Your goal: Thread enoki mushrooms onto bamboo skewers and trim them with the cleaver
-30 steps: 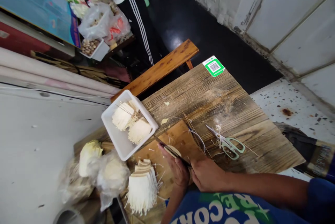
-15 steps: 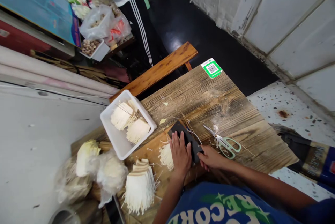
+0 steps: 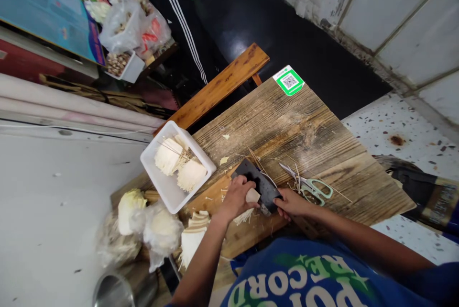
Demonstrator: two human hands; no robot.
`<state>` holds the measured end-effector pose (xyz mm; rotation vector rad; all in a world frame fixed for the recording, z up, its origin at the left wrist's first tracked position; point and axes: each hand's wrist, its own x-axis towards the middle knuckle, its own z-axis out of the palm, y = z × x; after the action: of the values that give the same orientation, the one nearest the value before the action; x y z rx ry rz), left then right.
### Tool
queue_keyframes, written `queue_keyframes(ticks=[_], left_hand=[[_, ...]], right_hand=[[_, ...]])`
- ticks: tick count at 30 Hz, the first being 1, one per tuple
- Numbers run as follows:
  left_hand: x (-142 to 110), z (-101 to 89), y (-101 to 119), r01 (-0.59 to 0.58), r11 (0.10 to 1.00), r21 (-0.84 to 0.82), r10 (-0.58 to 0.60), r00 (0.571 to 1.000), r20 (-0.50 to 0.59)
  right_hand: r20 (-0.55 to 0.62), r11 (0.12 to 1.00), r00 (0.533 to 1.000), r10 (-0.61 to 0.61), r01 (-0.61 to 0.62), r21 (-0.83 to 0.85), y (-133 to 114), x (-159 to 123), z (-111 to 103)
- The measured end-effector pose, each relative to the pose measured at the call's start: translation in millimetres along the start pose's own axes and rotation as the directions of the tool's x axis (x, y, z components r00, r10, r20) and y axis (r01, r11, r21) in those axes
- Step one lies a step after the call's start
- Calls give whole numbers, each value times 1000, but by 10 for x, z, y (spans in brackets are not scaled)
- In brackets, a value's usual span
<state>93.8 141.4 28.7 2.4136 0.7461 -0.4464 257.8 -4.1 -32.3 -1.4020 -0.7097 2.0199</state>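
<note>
My right hand (image 3: pixel 291 203) is closed around the handle end of a dark cleaver (image 3: pixel 264 183), whose broad blade lies nearly flat over the wooden cutting board (image 3: pixel 247 236). Beside the blade, my left hand (image 3: pixel 237 198) curls its fingers round a pale bunch of enoki mushrooms (image 3: pixel 253 195), cut end showing. Loose enoki stems stick out below that hand. To the left, a fanned stack of enoki slices (image 3: pixel 193 241) is partly hidden by my left forearm. A white plastic tub (image 3: pixel 153 159) holds flat enoki pieces and thin skewers.
Green-handled scissors (image 3: pixel 316 190) and thin skewers lie right of the board. Cabbage (image 3: pixel 129 211), a plastic-wrapped bundle (image 3: pixel 161 230) and a metal pot (image 3: pixel 114 292) are at lower left. Beyond the table are a wooden bench (image 3: pixel 218 88) and another person (image 3: pixel 190 34) beside bagged vegetables.
Half a second ago my left hand lay flat on the cleaver blade; now it grips the enoki bunch beside it. One second ago the blade was tilted on edge between both hands.
</note>
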Motion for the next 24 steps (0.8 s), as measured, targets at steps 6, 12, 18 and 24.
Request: queue_keyframes(ticks=[6,12,18,24], left_hand=[[153,-216,-158,-134,988,-79,146,973,179],[188,-291,-200,-208,973,-103,229,933,277],[233,-329,-272,-251,952,-173,299,876,377],[81,-500,-350,-199,958,-206,269,872,408]], right_hand=[[14,1000,1000,-2,2,-4,28,27,-36],[10,1000,1000,-14,14,-18,66,36,-49],[-7,999,1000,-27,27,-41,109,43,-45],[-22,997,999,-34,33,-70,78,25,-41]])
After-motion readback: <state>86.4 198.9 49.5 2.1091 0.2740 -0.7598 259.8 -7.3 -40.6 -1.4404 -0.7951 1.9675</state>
